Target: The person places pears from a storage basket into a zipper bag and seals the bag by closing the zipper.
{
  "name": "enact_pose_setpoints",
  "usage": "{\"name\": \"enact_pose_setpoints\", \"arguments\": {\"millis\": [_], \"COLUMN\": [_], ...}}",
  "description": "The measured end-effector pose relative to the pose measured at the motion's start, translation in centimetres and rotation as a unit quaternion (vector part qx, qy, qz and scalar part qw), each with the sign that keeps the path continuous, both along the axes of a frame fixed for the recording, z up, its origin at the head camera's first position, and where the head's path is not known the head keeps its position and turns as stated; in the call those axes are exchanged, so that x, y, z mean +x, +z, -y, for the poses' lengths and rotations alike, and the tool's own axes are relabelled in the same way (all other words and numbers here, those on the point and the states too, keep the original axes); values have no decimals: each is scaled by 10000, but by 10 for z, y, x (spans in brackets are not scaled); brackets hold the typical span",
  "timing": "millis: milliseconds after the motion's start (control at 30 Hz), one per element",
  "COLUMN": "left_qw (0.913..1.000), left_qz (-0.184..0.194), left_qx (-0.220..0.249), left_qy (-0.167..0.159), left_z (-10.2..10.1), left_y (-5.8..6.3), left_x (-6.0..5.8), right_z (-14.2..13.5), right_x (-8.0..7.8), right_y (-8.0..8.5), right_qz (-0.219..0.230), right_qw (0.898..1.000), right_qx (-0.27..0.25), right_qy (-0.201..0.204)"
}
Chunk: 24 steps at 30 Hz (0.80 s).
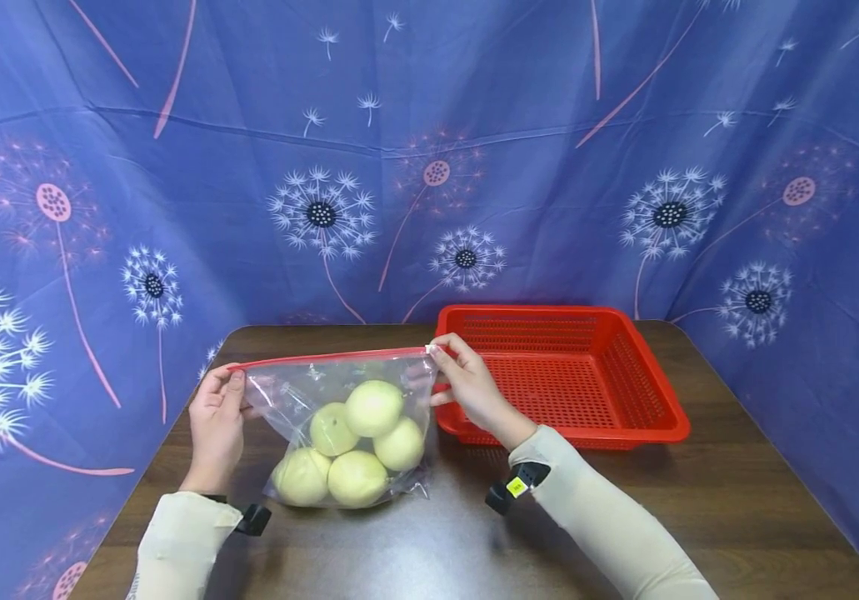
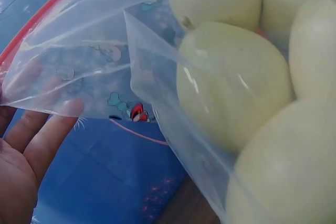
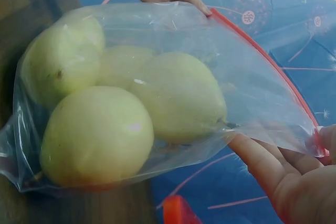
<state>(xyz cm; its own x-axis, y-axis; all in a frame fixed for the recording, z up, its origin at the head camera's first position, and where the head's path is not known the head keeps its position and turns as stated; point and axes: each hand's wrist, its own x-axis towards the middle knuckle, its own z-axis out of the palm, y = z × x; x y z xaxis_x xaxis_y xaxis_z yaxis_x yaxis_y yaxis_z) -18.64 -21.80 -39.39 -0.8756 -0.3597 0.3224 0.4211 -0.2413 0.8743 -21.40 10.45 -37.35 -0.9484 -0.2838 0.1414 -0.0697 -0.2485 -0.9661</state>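
Observation:
A clear zip bag [image 1: 279,393] with a red seal strip stands on the table, bulging with several pale yellow-green pears [image 1: 373,408]. My left hand [image 1: 217,425] pinches the bag's upper left corner between thumb and fingers. At the upper right corner, my right hand [image 1: 477,395] pinches the end of the red strip by a small white slider [image 1: 431,349]. The strip runs nearly straight between both hands. In the right wrist view, a pear [image 3: 97,135] rests low in the bag, and fingers [image 3: 257,161] of my right hand lie against the plastic.
A red plastic basket [image 1: 586,434] with a perforated bottom stands behind and right of the bag, close to my right hand. The brown wooden table [image 1: 736,508] ends at a blue dandelion-print cloth [image 1: 549,208] hanging at the back and sides.

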Motion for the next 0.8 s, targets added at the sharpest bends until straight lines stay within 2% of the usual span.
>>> {"name": "enact_pose_setpoints", "arguments": {"millis": [200,300,467,600,800], "left_qw": [9998,9992,9932,9862,9763], "left_qz": [145,66,31,342,1025], "left_qx": [145,100,-122,-137,-84], "left_qy": [-70,-378,-1161,-1617,-1905], "left_z": [4,8,18,28,38], "left_y": [11,16,20,22,25], "left_x": [5,10,17,15,3], "right_z": [3,4,7,12,19], "right_x": [2,3,5,4,-6], "right_y": [0,-1,-2,-1,0], "right_qz": [513,699,1015,1358,1726], "right_qw": [9966,9938,9890,9851,9799], "right_qx": [-568,-735,-850,-816,-780], "right_qy": [313,460,658,666,622]}}
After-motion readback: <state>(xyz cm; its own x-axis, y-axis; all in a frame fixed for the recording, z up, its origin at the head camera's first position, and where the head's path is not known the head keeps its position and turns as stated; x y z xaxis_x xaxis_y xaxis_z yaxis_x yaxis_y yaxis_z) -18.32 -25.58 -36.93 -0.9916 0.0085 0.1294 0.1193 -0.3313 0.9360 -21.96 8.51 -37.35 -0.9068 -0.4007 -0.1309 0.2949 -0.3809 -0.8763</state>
